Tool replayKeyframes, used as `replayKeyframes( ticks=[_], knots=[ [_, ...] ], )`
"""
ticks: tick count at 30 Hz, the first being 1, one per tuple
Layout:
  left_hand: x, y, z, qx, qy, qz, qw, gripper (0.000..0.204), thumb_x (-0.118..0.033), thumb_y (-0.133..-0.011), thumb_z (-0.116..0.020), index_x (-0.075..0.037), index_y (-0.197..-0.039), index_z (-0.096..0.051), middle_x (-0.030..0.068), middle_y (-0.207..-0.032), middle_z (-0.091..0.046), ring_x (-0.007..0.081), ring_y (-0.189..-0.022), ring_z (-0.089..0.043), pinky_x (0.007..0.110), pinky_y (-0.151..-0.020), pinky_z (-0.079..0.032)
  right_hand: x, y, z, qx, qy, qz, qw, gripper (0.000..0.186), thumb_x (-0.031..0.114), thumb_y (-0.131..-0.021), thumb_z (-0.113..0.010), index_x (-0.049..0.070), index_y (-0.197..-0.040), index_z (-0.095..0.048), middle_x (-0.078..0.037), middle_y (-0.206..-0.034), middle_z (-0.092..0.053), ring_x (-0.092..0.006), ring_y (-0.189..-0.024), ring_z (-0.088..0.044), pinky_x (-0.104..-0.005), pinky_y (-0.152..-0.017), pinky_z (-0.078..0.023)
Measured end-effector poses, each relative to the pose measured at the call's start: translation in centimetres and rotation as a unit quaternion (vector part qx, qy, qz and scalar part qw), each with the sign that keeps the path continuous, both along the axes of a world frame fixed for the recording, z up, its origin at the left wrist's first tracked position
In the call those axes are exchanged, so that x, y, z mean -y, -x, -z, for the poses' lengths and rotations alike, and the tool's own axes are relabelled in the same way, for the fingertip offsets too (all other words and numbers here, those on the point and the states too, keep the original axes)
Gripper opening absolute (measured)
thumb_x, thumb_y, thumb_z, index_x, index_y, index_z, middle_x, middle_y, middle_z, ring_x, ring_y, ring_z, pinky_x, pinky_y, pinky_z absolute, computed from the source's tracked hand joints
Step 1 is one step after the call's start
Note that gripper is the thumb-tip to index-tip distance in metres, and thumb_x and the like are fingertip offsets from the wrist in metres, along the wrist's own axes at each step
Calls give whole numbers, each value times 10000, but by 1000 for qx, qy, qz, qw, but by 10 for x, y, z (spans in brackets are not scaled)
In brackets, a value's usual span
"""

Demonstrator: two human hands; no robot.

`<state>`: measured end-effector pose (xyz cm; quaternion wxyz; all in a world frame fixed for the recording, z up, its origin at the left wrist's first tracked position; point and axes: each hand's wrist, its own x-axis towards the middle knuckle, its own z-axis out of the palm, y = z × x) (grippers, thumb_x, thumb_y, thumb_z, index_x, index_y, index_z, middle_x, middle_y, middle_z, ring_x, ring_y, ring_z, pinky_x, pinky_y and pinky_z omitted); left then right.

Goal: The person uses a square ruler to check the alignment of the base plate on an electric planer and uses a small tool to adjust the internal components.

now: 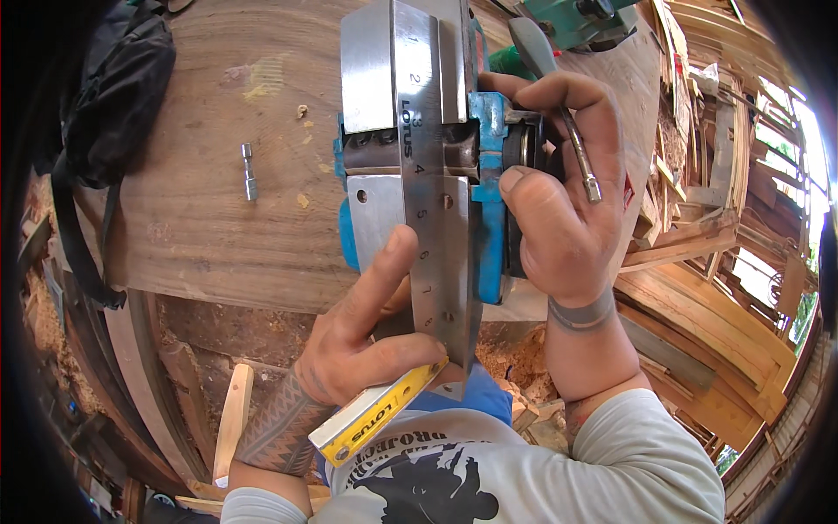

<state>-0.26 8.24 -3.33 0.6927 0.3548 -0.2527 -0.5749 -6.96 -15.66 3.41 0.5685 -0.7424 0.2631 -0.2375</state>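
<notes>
An electric hand planer (491, 253) with a blue body lies sole up on the bench, its cutter drum (371, 150) showing between the two metal sole plates. Lengthwise along the sole rests the steel blade of a try square (421, 227). My left hand (362, 341) grips the square close to its yellow-edged stock, index finger reaching along the blade. At the planer's right side, my right hand (567, 218) has its thumb and fingers around the dark round part at the drum's end. A grey-handled driver (534, 48) is tucked between that hand's fingers, its metal tip pointing toward me.
A small double-ended socket wrench (250, 172) lies on the wooden bench (201, 236) to the left. Beyond it sits a black bag (127, 87) with a hanging strap. A green power tool (580, 22) stands at the far right. Stacked boards (716, 332) fill the right side.
</notes>
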Motion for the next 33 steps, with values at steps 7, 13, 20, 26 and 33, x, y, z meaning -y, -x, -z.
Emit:
replayKeyframes(
  ticks=[7,13,20,26,33],
  knots=[
    [7,-4,-7,185,13,-20,982,1388,254,-738,-861,-302,-1826,-202,255,-1769,-414,340,-1495,-617,482,-1183,-582,7,6,-5,-68,77,-57,993,549,-59,-885,-495,-46,-1433,-474,-274,-1485,-639,-232,-1276,-679,-379,-1169,-512],
    [8,1,-3,236,35,-87,967,761,120,-741,-984,-211,-1376,-726,187,-1867,-221,409,-1539,-568,476,-1175,-599,6,5,-1,-44,65,-58,995,545,-55,-891,-498,-51,-1435,-473,-281,-1495,-632,-240,-1298,-669,-386,-1178,-509],
    [11,1,-6,264,35,-93,959,451,60,-736,-1016,-154,-1063,-792,149,-1898,-119,447,-1564,-530,480,-1170,-609,7,7,-4,-56,90,-56,993,544,-47,-893,-512,-53,-1435,-474,-286,-1497,-628,-249,-1311,-664,-390,-1183,-508],
    [0,5,-2,149,-3,-35,988,723,163,-737,-959,-193,-1341,-782,150,-1896,-149,393,-1528,-584,469,-1172,-602,3,4,0,-34,65,-49,996,541,-41,-895,-522,-63,-1434,-471,-293,-1492,-628,-253,-1316,-662,-392,-1185,-510],
    [8,1,-5,196,24,-64,978,733,195,-757,-926,-181,-1366,-771,122,-1897,-157,387,-1526,-585,466,-1168,-609,7,6,-1,-47,103,-63,992,523,-40,-907,-526,-71,-1426,-476,-299,-1477,-642,-251,-1292,-676,-387,-1168,-527]
  ],
)
